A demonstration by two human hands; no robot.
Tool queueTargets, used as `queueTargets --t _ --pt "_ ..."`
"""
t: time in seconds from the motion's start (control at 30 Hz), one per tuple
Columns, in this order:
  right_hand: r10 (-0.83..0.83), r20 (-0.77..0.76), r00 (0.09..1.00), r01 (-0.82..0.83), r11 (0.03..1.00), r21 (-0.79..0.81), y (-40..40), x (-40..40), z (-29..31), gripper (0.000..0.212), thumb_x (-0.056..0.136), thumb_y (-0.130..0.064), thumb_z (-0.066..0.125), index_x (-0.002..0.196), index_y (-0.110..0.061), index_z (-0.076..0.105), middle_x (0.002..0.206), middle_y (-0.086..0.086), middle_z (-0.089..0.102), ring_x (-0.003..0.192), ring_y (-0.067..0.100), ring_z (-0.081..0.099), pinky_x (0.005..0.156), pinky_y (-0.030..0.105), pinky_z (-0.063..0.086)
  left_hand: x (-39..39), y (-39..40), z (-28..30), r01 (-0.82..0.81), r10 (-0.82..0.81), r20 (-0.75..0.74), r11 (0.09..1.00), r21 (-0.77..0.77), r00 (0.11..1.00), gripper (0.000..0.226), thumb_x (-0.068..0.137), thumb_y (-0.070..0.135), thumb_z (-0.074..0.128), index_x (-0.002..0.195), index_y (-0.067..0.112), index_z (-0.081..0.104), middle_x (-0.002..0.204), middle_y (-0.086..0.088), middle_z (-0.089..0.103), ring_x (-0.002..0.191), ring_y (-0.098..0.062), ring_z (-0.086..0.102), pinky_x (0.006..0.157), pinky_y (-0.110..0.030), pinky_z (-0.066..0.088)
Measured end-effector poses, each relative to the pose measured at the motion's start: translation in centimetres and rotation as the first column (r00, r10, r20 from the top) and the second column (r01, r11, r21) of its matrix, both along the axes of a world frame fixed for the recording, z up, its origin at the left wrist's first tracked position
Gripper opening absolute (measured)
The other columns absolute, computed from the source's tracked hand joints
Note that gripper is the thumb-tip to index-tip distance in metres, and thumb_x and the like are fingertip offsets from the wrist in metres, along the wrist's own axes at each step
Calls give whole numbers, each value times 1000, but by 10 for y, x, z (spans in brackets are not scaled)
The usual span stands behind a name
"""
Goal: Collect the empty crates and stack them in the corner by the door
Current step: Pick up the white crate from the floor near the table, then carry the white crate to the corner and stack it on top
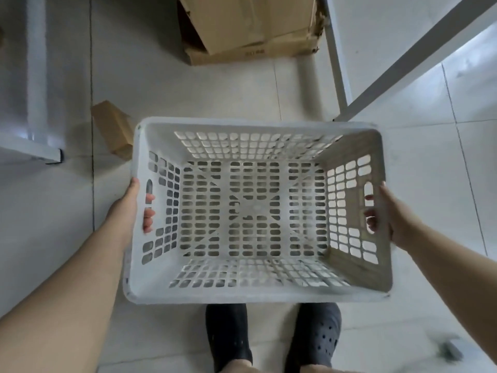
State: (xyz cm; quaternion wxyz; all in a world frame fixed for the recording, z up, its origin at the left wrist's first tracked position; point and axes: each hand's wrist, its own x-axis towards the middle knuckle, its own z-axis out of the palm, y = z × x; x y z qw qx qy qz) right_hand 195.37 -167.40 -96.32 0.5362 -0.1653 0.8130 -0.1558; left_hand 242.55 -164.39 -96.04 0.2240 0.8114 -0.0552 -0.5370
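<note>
crate (255, 208) x1, empty; 2 hands, left (128, 208) & right (390, 214), gripping its handle slots.

A storeroom or workroom, it seems: pale tiled floor (419, 170), worn cardboard boxes (250, 25) against the far side, grey metal frame legs (334, 57) standing on it.

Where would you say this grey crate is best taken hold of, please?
At the two short ends of the crate, from outside, fingers through the oval handle slots near the rim. The left hand and right hand grip it so now; the ends lie opposite each other, so the empty crate hangs level.
</note>
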Motion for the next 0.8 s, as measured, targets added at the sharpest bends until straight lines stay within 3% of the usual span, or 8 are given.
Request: queueTargets --t 0.1,0.3,0.5,0.63,0.8 --pt "-48 56 997 50 998 -38 -3 1 6 53 97 -59 31 81 -11 49 36 -1 43 27 11 38 33 17 32 -3 1 3 6 -6 11 1000 -8 1000 61 91 69 29 82 12 48 49 -3 39 40 -19 34 43 -25 32" --pt "-116 133 984 114 993 23 12 -5 67 58 96 -59 28 75 -8 45 37 2 40 26 13 36 35 13 28 -10 21 68 -57 55 34 997 50 998 60 88 71 31 77 14 48 53 -4 39 39 -18 33 43 -21 28" --pt "-203 77 976 203 979 7 27 -24 209 57 96 -58 36 72 -7 47 60 9 39 47 19 35 46 26 23 -37 33 212 -11 7 77 999 46 997 60 89 70 32 74 14 49 59 -7 39 43 -20 33 45 -27 29" --pt "-294 -1 956 294 956 -22 51 -56 308 57 91 -62 41 70 -10 47 61 7 41 46 17 37 41 22 26 -72 41 314 35 -41 68 995 91 997 61 91 66 32 74 10 49 60 -8 40 48 -20 32 46 -29 28" --pt "-424 -33 905 418 902 -103 96 -87 408 54 91 -58 46 65 -10 47 61 8 43 47 18 37 45 26 27 -103 48 408 66 -67 58 998 24 996 58 90 64 39 74 9 51 52 -5 41 44 -19 33 45 -27 28"
